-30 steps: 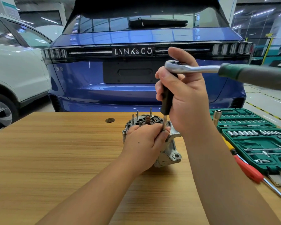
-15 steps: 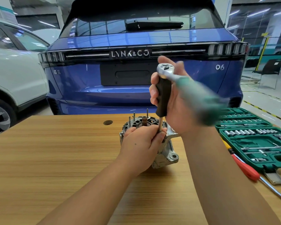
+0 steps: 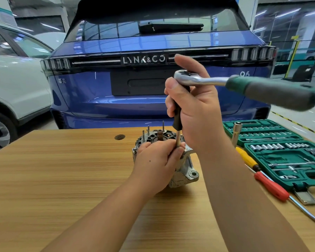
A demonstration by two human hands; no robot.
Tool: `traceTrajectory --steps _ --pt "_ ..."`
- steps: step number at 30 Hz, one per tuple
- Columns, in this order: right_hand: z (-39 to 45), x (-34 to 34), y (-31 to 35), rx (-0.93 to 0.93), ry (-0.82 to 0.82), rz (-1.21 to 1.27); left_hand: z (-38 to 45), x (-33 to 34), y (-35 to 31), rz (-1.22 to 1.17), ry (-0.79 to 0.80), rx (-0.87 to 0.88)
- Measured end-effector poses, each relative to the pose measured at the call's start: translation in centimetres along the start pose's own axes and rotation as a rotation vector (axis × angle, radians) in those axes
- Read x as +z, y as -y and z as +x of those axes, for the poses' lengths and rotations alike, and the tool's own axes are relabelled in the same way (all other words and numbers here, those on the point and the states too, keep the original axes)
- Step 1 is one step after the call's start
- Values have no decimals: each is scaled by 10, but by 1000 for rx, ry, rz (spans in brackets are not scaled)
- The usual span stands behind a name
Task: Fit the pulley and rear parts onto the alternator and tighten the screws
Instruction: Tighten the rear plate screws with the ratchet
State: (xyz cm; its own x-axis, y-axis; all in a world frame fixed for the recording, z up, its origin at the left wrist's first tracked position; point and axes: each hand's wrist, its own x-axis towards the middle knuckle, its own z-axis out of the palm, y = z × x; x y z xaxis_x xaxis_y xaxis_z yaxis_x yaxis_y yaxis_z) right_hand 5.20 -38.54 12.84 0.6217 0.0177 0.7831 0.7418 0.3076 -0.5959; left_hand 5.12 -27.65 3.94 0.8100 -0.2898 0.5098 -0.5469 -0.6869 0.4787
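behind, blue car (image 3: 153,99) badge reads "lynk&co".

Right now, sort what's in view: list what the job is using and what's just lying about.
In use: alternator, ratchet, black extension, left hand, right hand.
Lying about: socket set case, red screwdriver, yellow screwdriver.

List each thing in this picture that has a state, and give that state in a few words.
Alternator: upright on table, studs up.
Ratchet: atop black extension, handle pointing right.
Left hand: pinches extension shaft.
Right hand: grips extension.
Socket case: open.
Red screwdriver: lying on table.
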Motion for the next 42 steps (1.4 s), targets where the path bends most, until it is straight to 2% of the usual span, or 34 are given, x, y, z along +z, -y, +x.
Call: traceTrajectory --steps 4,10,18,21,25,27,28,32,38,42 --pt "0 -7 -4 27 20 69 0 0 0 3 -17 8" --pt "2 -20 -5 189 176 430 -1 2 3 -10 -42 12" --pt "4 -17 -2 259 204 410 -1 2 2 0 -29 -1" --pt "5 -14 2 304 98 394 -1 2 1 2 -32 4" --pt "1 -5 6 216 -185 40 0 4 1 42 -32 20" --pt "3 -5 5 224 -282 1 -1 4 2 41 -24 26" --pt "4 -8 6 254 -281 32 -1 4 1 36 -19 25" --pt "5 -19 10 326 -58 284 0 3 2 22 -31 19" --pt "-1 -1 3 40 -25 20 0 3 2 23 -31 13" --pt "-1 -5 0 37 13 35 0 5 3 38 -35 21"
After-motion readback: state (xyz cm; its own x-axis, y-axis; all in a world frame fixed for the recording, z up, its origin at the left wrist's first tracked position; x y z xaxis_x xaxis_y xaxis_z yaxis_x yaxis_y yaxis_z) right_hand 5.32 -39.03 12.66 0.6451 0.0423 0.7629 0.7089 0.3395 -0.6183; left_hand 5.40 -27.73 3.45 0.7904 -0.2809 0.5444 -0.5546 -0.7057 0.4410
